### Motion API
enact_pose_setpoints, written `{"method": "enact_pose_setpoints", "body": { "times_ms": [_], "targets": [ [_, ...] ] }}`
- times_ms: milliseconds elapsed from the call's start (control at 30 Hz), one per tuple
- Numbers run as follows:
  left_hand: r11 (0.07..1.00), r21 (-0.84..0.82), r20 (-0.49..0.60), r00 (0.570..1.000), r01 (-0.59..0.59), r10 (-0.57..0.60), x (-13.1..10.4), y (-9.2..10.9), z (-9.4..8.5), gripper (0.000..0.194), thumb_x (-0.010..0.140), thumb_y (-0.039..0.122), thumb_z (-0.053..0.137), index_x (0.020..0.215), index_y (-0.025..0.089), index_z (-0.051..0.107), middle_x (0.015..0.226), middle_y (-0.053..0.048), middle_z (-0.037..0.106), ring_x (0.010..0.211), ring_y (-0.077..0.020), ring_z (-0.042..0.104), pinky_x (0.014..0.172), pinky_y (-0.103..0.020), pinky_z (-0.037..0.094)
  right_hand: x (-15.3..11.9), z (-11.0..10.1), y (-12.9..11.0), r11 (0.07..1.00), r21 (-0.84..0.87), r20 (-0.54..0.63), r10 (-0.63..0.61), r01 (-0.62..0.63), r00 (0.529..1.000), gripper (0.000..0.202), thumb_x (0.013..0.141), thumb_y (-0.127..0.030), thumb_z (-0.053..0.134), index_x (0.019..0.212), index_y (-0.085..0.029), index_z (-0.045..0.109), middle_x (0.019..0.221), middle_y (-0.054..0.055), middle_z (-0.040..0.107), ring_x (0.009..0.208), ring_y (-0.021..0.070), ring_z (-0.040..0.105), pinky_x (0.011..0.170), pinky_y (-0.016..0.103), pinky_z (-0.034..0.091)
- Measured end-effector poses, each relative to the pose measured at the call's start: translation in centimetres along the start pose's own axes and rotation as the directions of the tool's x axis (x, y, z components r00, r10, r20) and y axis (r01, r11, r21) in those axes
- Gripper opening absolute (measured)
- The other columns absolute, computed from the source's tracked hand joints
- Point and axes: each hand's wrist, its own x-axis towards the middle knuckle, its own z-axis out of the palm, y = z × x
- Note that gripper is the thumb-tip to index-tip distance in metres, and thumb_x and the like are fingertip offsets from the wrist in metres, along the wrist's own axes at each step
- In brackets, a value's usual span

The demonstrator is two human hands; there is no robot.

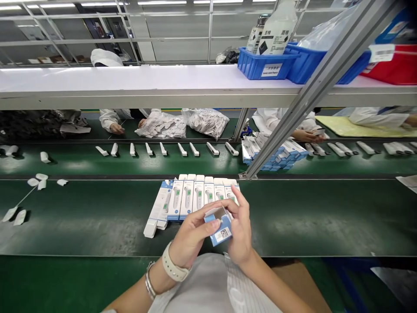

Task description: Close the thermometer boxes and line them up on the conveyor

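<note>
We face the green conveyor belt, a row of white-and-blue cartons lying just beyond our hands. Our left hand and right hand both clasp a small blue box, near centre, its top flap open. We'd best steady the body and fold the flap squarely. Its QR label and the far bottles' writing are unreadable.

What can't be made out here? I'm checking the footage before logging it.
- Head view: inside of the small box, hidden by the left hand and right hand.
- QR label print: too small.
- Bottle top: cut off by the upper edge.
- Co-workers' upper bodies: hidden behind the shelf.
</note>
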Motion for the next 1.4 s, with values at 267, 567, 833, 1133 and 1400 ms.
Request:
{"method": "enact_pose_setpoints", "body": {
  "times_ms": [267, 567, 833, 1133, 1400],
  "targets": [
    [0.996, -0.089, -0.099, 0.995, -0.013, 0.004, -0.5, -0.7, 0.3, 0.030, 0.072, 0.029, 0.070, 0.101, 0.021, 0.068, 0.119, -0.009, 0.060, 0.120, -0.0274, 0.046, 0.105, -0.042, 0.033, 0.1, 0.3, -0.2, 0.996, 0.064, -0.069, -0.059, 0.063, 0.996, 0.068, 0.082, -0.024, 0.047, 0.138, -0.032, 0.009, 0.104, 0.005, 0.045, 0.080, 0.0165, 0.056, 0.075, 0.039, 0.046],
    [0.957, 0.227, -0.168, 0.961, -0.178, 0.218, -0.7, -1.7, 0.4, 0.021, 0.076, 0.025, 0.066, 0.096, 0.020, 0.070, 0.114, -0.010, 0.063, 0.111, -0.0268, 0.054, 0.098, -0.041, 0.043, -0.1, 0.2, -0.2, 0.994, -0.022, -0.034, -0.111, 0.110, 0.993, 0.076, 0.079, -0.023, 0.048, 0.140, -0.032, 0.003, 0.106, 0.007, 0.044, 0.075, 0.0161, 0.056, 0.072, 0.040, 0.048],
    [0.291, 0.674, 0.297, 0.611, -0.678, 0.734, -0.8, -3.2, -1.0, 0.040, 0.082, 0.021, 0.057, 0.121, 0.025, 0.054, 0.122, -0.010, 0.057, 0.110, -0.0268, 0.052, 0.090, -0.048, 0.045, 0.2, -0.5, 0.1, 0.990, -0.012, -0.041, -0.142, 0.142, 0.989, 0.062, 0.087, -0.030, 0.039, 0.140, -0.030, 0.007, 0.102, 0.007, 0.047, 0.074, 0.0169, 0.057, 0.069, 0.038, 0.048],
    [0.824, 0.434, -0.051, 0.903, -0.364, 0.426, -0.6, -2.7, -0.4, 0.030, 0.081, 0.017, 0.059, 0.110, 0.023, 0.062, 0.108, -0.008, 0.065, 0.104, -0.0218, 0.057, 0.091, -0.036, 0.046, 0.6, -1.5, 0.6, 0.985, -0.066, 0.055, -0.155, 0.158, 0.986, 0.066, 0.086, -0.029, 0.040, 0.141, -0.029, 0.003, 0.099, 0.006, 0.048, 0.079, 0.0180, 0.057, 0.070, 0.039, 0.049],
    [0.772, 0.552, -0.061, 0.908, -0.314, 0.413, 0.0, -2.9, -0.4, 0.021, 0.078, 0.021, 0.063, 0.098, 0.021, 0.068, 0.095, -0.007, 0.062, 0.088, -0.0181, 0.059, 0.077, -0.029, 0.049, 1.0, -2.6, 1.5, 0.960, -0.183, 0.115, -0.191, 0.210, 0.975, 0.064, 0.086, -0.028, 0.037, 0.142, -0.024, 0.007, 0.085, 0.004, 0.050, 0.072, 0.0183, 0.053, 0.063, 0.037, 0.047]
  ]
}}
